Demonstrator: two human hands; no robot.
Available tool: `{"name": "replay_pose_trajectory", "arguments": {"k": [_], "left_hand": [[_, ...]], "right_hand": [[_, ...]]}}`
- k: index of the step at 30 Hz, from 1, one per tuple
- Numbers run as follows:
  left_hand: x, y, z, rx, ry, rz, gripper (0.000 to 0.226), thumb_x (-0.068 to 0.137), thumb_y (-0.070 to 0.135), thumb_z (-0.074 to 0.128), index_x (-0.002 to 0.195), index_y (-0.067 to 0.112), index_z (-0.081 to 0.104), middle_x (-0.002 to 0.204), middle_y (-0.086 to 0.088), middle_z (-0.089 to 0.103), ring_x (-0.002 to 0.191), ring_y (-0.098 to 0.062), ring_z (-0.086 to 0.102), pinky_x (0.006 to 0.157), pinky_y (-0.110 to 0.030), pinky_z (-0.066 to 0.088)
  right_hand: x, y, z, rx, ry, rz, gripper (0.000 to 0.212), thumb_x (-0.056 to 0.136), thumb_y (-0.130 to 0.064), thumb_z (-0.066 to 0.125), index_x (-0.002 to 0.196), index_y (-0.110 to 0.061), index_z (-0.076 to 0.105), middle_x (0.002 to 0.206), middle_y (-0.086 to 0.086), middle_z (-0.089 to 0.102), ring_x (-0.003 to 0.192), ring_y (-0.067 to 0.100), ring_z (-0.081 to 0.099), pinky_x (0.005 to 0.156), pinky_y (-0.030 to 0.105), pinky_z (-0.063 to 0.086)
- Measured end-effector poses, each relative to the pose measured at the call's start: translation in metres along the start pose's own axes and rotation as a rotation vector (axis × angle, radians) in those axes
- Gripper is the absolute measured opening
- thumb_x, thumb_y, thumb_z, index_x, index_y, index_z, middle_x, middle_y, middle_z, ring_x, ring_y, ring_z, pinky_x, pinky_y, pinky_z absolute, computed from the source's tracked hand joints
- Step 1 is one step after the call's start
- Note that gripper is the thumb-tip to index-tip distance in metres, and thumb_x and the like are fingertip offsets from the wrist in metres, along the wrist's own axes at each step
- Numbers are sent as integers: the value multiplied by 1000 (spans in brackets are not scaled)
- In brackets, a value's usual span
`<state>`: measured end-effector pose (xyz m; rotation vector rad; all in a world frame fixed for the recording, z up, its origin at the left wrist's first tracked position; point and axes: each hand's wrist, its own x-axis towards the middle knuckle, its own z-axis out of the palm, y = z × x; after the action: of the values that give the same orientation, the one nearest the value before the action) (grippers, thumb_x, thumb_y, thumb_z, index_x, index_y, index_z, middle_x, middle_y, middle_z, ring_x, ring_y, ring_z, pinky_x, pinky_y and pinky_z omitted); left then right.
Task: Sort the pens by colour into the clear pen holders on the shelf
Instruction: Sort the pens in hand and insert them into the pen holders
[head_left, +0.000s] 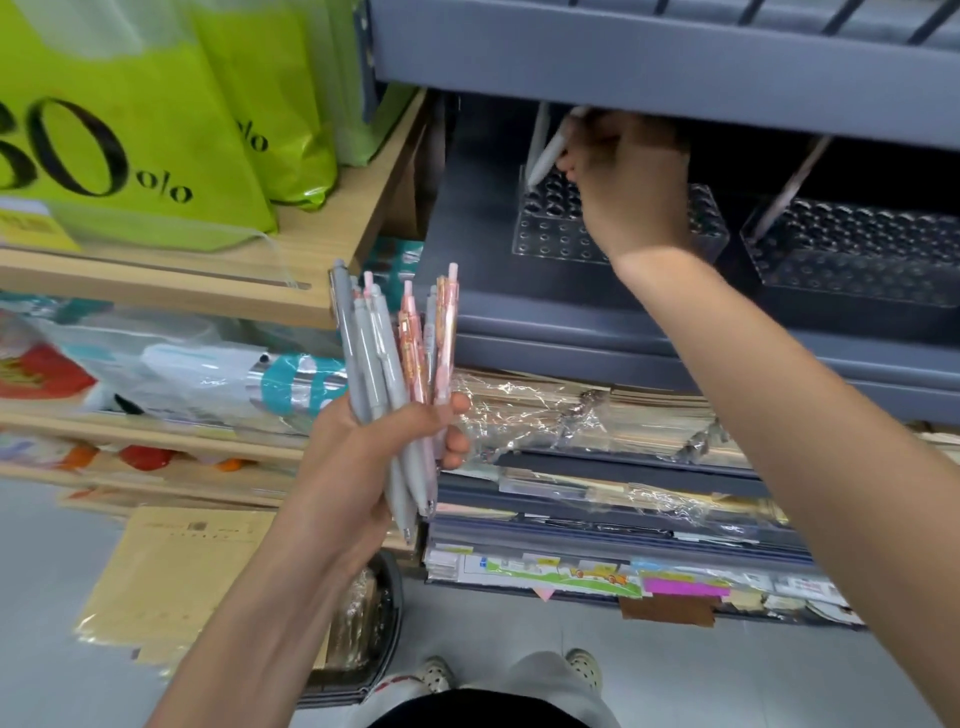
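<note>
My left hand (384, 447) grips a bundle of pens (400, 364), several grey and several pink, held upright in front of the shelf. My right hand (628, 176) reaches under the upper grey shelf and pinches a grey pen (545, 158), its tip down at the back left holes of the left clear pen holder (550, 239). Another grey pen stands just behind it. A second clear pen holder (857, 249) sits to the right with one pinkish pen (795, 187) leaning in its left end.
The upper grey shelf edge (649, 67) hangs low over the holders. Green sale bags (156, 130) stand on a wooden shelf at left. Stacks of wrapped paper goods (597, 415) fill the shelves below. My feet show on the grey floor.
</note>
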<state>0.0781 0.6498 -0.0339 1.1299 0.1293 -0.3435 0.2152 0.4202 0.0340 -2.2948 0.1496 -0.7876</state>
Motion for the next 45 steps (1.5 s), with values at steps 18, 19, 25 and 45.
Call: {"name": "replay_pose_trajectory", "arguments": {"k": [18,19,25,45], "left_hand": [[2,1,-1,35,-32,0,39,70,6,76,106,-4,65,92,-19,76,62,-22,69,56,-27,56],[2,1,0,33,-28,4,41,69,4,78,107,-4,64,92,-20,76,62,-22,68,56,-28,56],[1,3,4,40,-16,-8,38,65,8,74,101,-2,68,90,-20,76,60,-22,69,55,-26,56],[13,-24,100,4,-71,-5,32,66,6,82,95,1,69,89,-20,76,64,-23,73,53,-24,55]], "right_hand": [[7,-9,9,-4,-43,14,19,90,-26,63,74,-19,57,90,12,72,93,27,66,89,36,50],[6,-9,7,-1,-56,24,27,90,-26,63,67,-25,50,92,12,72,94,27,66,90,37,49],[-22,-24,-19,268,-39,142,20,88,-21,66,72,-26,55,74,5,70,64,19,67,66,35,55],[-89,31,-117,624,-509,289,9,90,-8,65,91,1,67,74,12,74,65,25,71,62,29,59]]}}
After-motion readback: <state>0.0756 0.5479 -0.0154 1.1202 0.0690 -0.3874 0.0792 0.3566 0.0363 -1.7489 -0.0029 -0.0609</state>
